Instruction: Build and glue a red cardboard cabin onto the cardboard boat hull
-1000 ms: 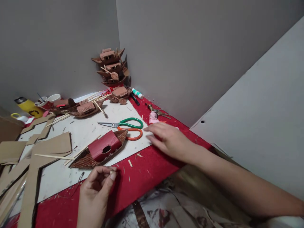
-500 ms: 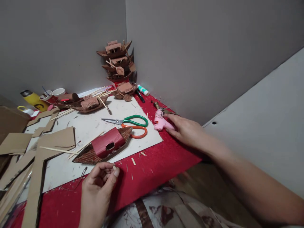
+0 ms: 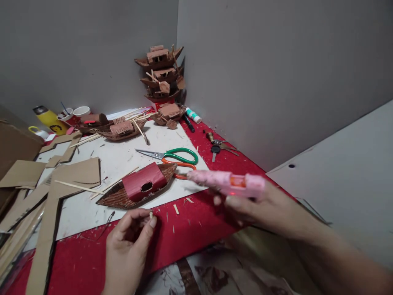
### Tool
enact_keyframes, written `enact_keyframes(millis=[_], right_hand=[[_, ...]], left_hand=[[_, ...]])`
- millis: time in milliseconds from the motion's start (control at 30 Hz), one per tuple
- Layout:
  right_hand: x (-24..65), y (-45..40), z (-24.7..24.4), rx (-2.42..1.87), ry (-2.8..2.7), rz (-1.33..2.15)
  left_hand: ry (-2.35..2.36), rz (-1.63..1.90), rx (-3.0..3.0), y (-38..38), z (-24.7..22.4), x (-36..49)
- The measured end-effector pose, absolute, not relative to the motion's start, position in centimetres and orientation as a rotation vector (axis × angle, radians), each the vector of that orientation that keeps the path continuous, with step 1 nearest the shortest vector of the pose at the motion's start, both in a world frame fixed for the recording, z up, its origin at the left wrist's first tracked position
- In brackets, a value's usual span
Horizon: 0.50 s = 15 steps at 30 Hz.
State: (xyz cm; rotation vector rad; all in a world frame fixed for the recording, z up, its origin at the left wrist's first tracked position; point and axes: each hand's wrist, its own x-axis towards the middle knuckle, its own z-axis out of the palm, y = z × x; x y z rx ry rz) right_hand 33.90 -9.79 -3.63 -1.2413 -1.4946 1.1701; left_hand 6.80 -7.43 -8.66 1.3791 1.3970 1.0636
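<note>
Left hand: in the head view, the left hand [image 3: 125,248] is pinching a small pale piece [image 3: 151,214] between thumb and finger, near the boat.
Right hand: the right hand [image 3: 273,211] is grasping a pink glue gun [image 3: 253,184], holding it above the red surface [image 3: 80,262], nozzle pointing left.
Boat: the red-roofed boat [image 3: 110,197] is resting on the white board [image 3: 72,221], beside the scissors [image 3: 181,152].
Handling: any move of the gun is probably calling for keeping its nozzle clear of fingers.

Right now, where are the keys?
Head view, just right of centre: the keys lie on the red tabletop near the wall, right of the scissors and beyond the glue gun in the right hand.
</note>
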Motion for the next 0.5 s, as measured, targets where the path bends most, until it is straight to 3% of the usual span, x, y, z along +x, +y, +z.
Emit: enact_keyframes(millis=[267, 500], right_hand=[[29.5, -7.9, -4.3, -1.101, -1.811, 1.305], [28.3, -7.1, -4.8, -1.158, -1.906, 1.167]], left_hand=[[1.323, 1.047, 1.425, -7.9, -8.9, 6.5], [1.225, 1.018, 1.459, -7.9, -8.9, 6.4]])
